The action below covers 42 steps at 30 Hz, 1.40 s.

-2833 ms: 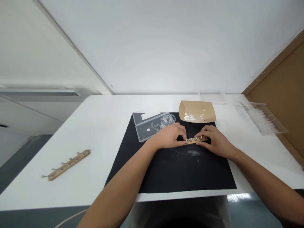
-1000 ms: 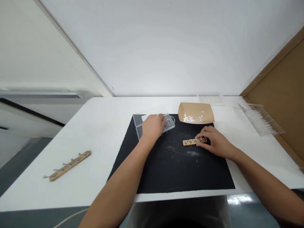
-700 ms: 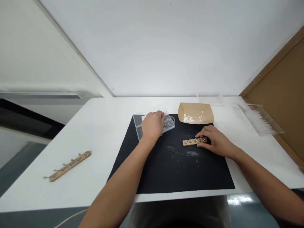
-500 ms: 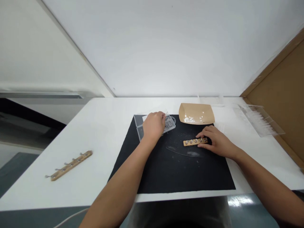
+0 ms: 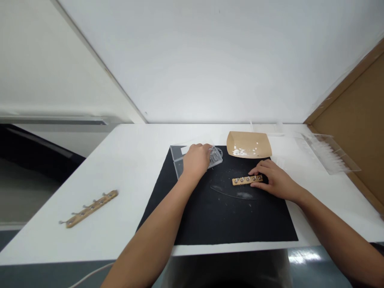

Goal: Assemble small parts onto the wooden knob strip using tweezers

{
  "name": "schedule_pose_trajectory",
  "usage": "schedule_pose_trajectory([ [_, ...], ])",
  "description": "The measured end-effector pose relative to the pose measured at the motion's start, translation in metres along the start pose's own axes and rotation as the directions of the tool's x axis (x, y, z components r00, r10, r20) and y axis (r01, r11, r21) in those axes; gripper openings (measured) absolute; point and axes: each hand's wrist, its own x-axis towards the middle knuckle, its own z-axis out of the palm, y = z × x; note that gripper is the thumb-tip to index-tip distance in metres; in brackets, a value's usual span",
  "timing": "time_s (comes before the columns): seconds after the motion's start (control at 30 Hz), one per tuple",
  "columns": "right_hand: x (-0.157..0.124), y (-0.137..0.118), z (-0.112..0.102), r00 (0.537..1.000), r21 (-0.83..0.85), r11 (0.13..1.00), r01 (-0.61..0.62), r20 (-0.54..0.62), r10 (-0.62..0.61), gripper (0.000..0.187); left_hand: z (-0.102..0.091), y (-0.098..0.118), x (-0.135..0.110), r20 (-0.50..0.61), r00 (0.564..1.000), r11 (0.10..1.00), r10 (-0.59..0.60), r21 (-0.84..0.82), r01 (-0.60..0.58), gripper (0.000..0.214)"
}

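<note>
My left hand [image 5: 196,159] bends down over a clear plastic case [image 5: 216,156] with its lid open. Its fingers are curled together, and the tips are hidden behind the hand and the case edge. Small clear pieces that look like nail tips lie in the case. My right hand [image 5: 274,178] grips the right end of a short wooden strip [image 5: 240,181] between thumb and fingers. Several round metal studs run along this strip, which rests on the black mat [image 5: 228,224].
At the left lies a second wooden strip [image 5: 90,210] with metal stems sticking out. A brown paper tray [image 5: 249,140] holding white bits stands behind my right hand. Clear plastic holders [image 5: 327,154] with pointed pieces are at the right, beside a brown board [image 5: 354,116].
My left hand has dipped slightly into the case; a clear bit visible at its fingertips before is now out of sight. My right hand keeps its grip on the strip. The view has shifted slightly.
</note>
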Motion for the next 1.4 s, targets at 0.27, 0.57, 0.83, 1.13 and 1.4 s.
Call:
schedule_pose_trajectory([
  [0.27, 0.0000, 0.0007, 0.0004, 1.000, 0.001, 1.000, 0.003, 0.000, -0.003, 0.030, 0.0049, -0.0027, 0.0005, -0.003, 0.998, 0.997, 0.061, 0.045, -0.060, 0.037],
  [0.57, -0.0004, 0.0000, 0.0003, 1.000, -0.006, 1.000, -0.001, 0.002, 0.001, 0.029, 0.0031, -0.0014, 0.0010, -0.002, 0.996, 0.996, 0.088, -0.018, -0.088, 0.030],
  [0.83, -0.0005, 0.0003, -0.0017, 1.000, -0.013, 1.000, 0.002, -0.001, -0.002, 0.029, 0.0020, -0.0002, 0.0021, -0.018, 0.992, 0.982, 0.126, -0.139, -0.128, 0.024],
  [1.13, -0.0013, 0.0011, -0.0017, 1.000, -0.020, 1.000, 0.001, -0.004, -0.001, 0.029, 0.0034, -0.0013, 0.0013, -0.018, 0.994, 0.989, 0.108, -0.101, -0.110, 0.021],
  [1.4, -0.0011, 0.0009, -0.0024, 1.000, -0.030, 1.000, 0.007, -0.009, -0.007, 0.028, 0.0026, 0.0015, -0.0002, -0.022, 0.997, 0.995, 0.077, -0.054, -0.078, 0.021],
])
